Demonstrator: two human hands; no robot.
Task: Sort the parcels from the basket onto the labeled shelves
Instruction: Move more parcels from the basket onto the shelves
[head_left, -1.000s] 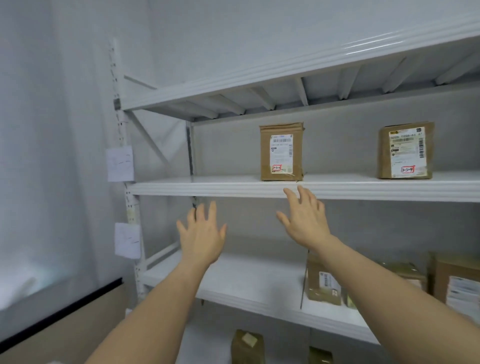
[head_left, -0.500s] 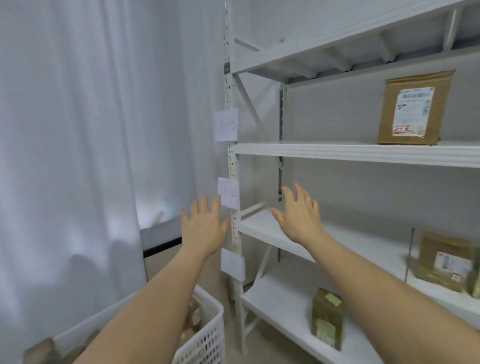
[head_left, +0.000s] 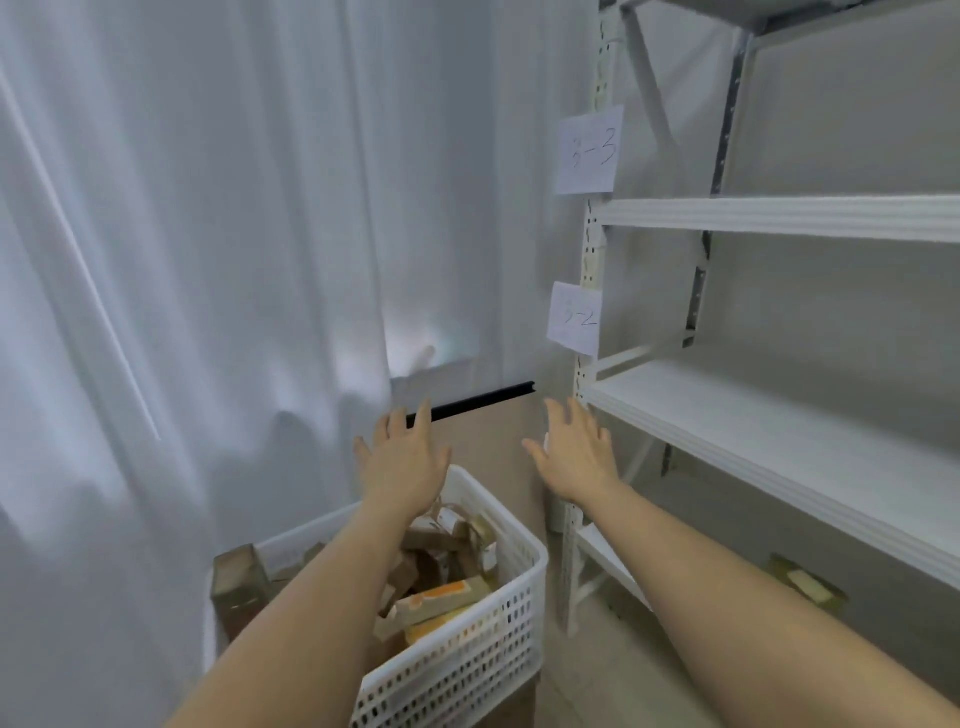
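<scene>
A: Why are both hands bare?

B: The left hand (head_left: 402, 465) and right hand (head_left: 576, 457) are spread flat, holding nothing, probably ready for another pick. The parcels (head_left: 441, 597) sit piled in the basket (head_left: 467, 670) at six o'clock (the shelves (head_left: 779, 415) stand at three o'clock, labels (head_left: 575, 318) on the post).

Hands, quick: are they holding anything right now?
Left hand: open, holding nothing, above the basket.
Right hand: open, holding nothing.
</scene>
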